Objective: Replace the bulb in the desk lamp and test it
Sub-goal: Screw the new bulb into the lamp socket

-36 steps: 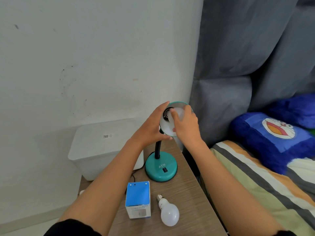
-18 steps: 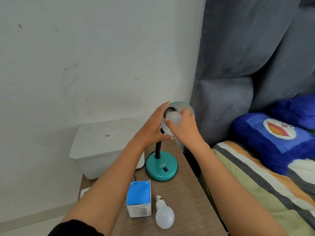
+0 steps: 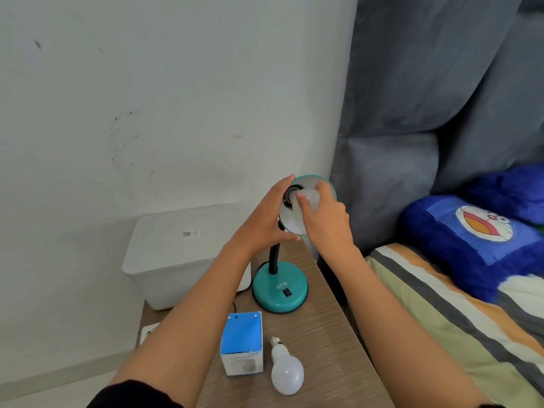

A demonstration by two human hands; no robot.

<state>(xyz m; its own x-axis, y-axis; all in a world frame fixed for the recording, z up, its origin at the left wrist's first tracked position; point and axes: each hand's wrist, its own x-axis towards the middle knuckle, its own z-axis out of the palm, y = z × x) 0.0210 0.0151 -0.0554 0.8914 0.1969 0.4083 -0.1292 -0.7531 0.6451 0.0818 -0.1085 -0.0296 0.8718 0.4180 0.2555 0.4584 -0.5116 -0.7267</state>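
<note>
A teal desk lamp stands on the wooden table, its round base (image 3: 279, 288) carrying a black switch. Its shade (image 3: 323, 185) is tilted up toward me. My left hand (image 3: 265, 217) grips the shade from the left and behind. My right hand (image 3: 325, 220) holds a white bulb (image 3: 310, 198) by the fingertips, with its neck at the black socket inside the shade. A second white bulb (image 3: 287, 372) lies loose on the table near me, screw cap pointing away. Beside it stands a blue and white bulb box (image 3: 243, 344).
A white plastic bin (image 3: 182, 251) sits left of the table against the wall. A bed with a striped cover (image 3: 459, 328) and a blue cartoon pillow (image 3: 474, 237) runs along the right. Grey curtain fabric hangs behind the lamp. A white socket strip (image 3: 147, 331) lies at the table's left edge.
My right hand's fingers have shifted around the bulb at the socket while the left hand keeps holding the shade. The view has tilted slightly.
</note>
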